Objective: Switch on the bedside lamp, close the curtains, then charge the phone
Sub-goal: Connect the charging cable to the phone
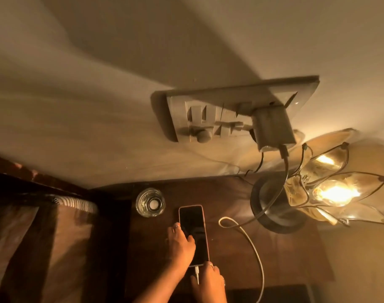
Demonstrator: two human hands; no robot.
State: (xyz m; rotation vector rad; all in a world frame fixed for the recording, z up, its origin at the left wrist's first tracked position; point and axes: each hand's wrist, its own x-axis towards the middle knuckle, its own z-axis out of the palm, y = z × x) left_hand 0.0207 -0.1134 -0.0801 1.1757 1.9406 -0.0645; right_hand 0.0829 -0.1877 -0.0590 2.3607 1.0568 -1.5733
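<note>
A phone (pixel 195 228) with a dark screen and pink edge lies flat on the dark wooden bedside table (pixel 230 193). My left hand (pixel 181 243) holds its left edge, thumb on the screen. At the phone's bottom end my right hand (pixel 208 281) pinches the white plug of the charging cable (pixel 255 252), which sits at the phone's port. The cable loops right and back up to the charger (pixel 272 125) plugged into the wall switchboard (pixel 208 110). The bedside lamp (pixel 331 191), with glass petals, glows at the right. No curtains are in view.
A glass (pixel 150 202) stands on the table just left of the phone's top. The lamp's round base (pixel 274 206) takes the table's right back part. A bed with brown bedding (pixel 44 248) lies to the left.
</note>
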